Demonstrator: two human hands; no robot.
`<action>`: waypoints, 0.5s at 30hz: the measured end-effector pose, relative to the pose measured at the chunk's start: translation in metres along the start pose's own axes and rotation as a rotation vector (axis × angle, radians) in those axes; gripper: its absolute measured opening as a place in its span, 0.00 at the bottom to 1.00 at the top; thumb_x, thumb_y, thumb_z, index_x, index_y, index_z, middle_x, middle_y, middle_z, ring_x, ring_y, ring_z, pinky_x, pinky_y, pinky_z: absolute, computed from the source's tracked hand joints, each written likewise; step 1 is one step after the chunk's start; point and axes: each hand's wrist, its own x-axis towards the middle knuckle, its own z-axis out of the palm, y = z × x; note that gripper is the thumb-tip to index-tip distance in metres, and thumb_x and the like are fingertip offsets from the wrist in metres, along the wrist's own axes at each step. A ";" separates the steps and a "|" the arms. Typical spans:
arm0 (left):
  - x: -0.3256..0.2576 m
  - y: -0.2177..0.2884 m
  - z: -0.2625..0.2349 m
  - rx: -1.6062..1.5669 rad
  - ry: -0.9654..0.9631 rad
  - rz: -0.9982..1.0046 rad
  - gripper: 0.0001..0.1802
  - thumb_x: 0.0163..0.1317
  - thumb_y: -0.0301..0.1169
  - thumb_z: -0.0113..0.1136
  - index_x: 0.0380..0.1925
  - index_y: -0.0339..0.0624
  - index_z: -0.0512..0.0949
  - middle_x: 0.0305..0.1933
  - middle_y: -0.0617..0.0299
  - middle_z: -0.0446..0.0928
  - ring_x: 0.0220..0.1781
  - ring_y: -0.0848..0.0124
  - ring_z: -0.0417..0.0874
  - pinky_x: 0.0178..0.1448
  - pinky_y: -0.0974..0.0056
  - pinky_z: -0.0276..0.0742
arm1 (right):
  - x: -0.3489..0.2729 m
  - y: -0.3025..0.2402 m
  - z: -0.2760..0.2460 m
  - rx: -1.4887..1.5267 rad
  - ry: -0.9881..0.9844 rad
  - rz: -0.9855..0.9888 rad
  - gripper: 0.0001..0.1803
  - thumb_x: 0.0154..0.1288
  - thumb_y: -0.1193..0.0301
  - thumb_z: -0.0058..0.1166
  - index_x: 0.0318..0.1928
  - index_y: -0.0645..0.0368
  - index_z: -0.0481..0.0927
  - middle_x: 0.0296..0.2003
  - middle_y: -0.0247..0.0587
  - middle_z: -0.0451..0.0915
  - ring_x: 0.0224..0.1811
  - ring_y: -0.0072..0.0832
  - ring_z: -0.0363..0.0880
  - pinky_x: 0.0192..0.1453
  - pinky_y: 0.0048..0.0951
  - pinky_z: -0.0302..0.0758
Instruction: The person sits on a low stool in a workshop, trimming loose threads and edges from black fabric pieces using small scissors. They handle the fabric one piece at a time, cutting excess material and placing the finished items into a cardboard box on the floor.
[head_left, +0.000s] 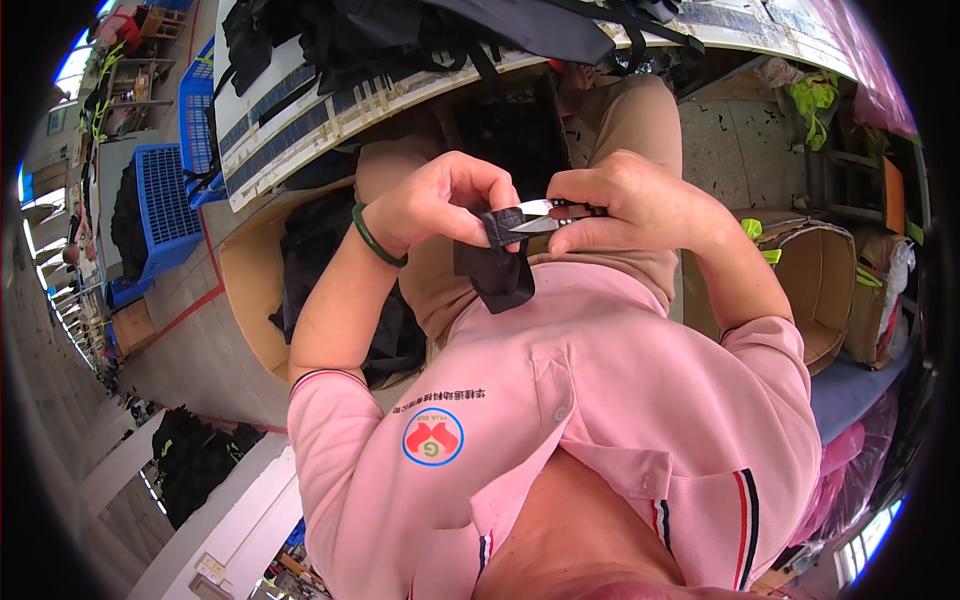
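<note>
worktable (300,125) up top has a heap of black fabric and straps (440,35) lying on it; grey floor (190,345) below carries blue crates (165,200), an open cardboard box (245,280) of dark cloth; another box (815,280) sits right

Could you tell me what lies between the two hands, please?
In the head view, small snips' blades and black fabric piece span between left hand and right hand.

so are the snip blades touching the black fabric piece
Touching. In the head view the thread snips in the right hand have their blade tips on the top edge of the black fabric piece, pinched by the left hand.
</note>
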 end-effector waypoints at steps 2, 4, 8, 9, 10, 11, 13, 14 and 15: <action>0.001 -0.001 0.001 -0.014 -0.004 -0.048 0.11 0.44 0.25 0.63 0.29 0.33 0.78 0.33 0.56 0.81 0.36 0.73 0.81 0.47 0.70 0.74 | 0.003 -0.002 0.001 0.002 -0.021 0.004 0.21 0.55 0.55 0.65 0.33 0.62 0.77 0.15 0.42 0.69 0.16 0.39 0.67 0.21 0.35 0.60; 0.002 -0.001 0.001 -0.030 -0.032 -0.060 0.11 0.44 0.25 0.64 0.30 0.32 0.78 0.33 0.56 0.82 0.36 0.72 0.82 0.47 0.70 0.75 | 0.005 -0.002 0.002 -0.007 -0.008 -0.027 0.21 0.55 0.55 0.65 0.33 0.61 0.77 0.14 0.42 0.69 0.16 0.40 0.67 0.21 0.35 0.60; 0.003 -0.003 0.002 -0.101 -0.076 -0.083 0.12 0.44 0.25 0.64 0.30 0.31 0.77 0.33 0.54 0.82 0.37 0.70 0.82 0.48 0.69 0.75 | 0.007 0.001 0.004 -0.012 -0.007 -0.065 0.20 0.55 0.55 0.65 0.31 0.60 0.77 0.14 0.42 0.69 0.16 0.42 0.68 0.21 0.35 0.60; 0.003 -0.003 0.002 -0.103 -0.079 -0.083 0.12 0.43 0.25 0.64 0.30 0.31 0.77 0.33 0.54 0.82 0.37 0.70 0.83 0.49 0.69 0.75 | 0.007 0.002 0.005 -0.021 0.006 -0.073 0.20 0.55 0.55 0.65 0.31 0.60 0.77 0.14 0.42 0.69 0.16 0.42 0.68 0.21 0.36 0.60; 0.004 -0.003 0.002 -0.104 -0.083 -0.082 0.13 0.43 0.25 0.64 0.30 0.31 0.77 0.33 0.54 0.82 0.37 0.70 0.83 0.49 0.69 0.75 | 0.006 0.004 0.006 -0.029 0.018 -0.081 0.20 0.55 0.55 0.65 0.31 0.60 0.77 0.14 0.42 0.69 0.16 0.42 0.68 0.21 0.36 0.61; 0.004 -0.003 0.003 -0.106 -0.087 -0.082 0.13 0.43 0.25 0.64 0.30 0.30 0.77 0.33 0.54 0.82 0.37 0.69 0.83 0.49 0.69 0.75 | 0.005 0.006 0.007 -0.038 0.031 -0.089 0.20 0.55 0.55 0.65 0.31 0.60 0.77 0.14 0.42 0.69 0.16 0.42 0.69 0.21 0.36 0.61; 0.004 -0.005 0.002 -0.121 -0.088 -0.084 0.13 0.43 0.25 0.64 0.30 0.31 0.77 0.33 0.54 0.82 0.37 0.69 0.83 0.49 0.69 0.75 | 0.005 0.006 0.005 -0.056 0.008 -0.072 0.20 0.55 0.55 0.65 0.31 0.59 0.77 0.14 0.42 0.69 0.17 0.42 0.69 0.21 0.36 0.61; 0.004 -0.005 0.002 -0.129 -0.088 -0.085 0.13 0.43 0.25 0.63 0.30 0.31 0.77 0.33 0.54 0.82 0.37 0.69 0.83 0.49 0.68 0.75 | 0.004 0.006 0.004 -0.064 -0.004 -0.064 0.20 0.55 0.55 0.65 0.31 0.59 0.77 0.14 0.42 0.70 0.17 0.42 0.70 0.21 0.36 0.61; 0.004 -0.006 0.002 -0.122 -0.084 -0.094 0.13 0.42 0.26 0.63 0.31 0.30 0.77 0.33 0.54 0.82 0.37 0.69 0.83 0.49 0.68 0.75 | 0.005 0.005 0.004 -0.052 -0.010 -0.068 0.20 0.55 0.55 0.65 0.31 0.59 0.77 0.14 0.42 0.70 0.17 0.42 0.70 0.21 0.36 0.61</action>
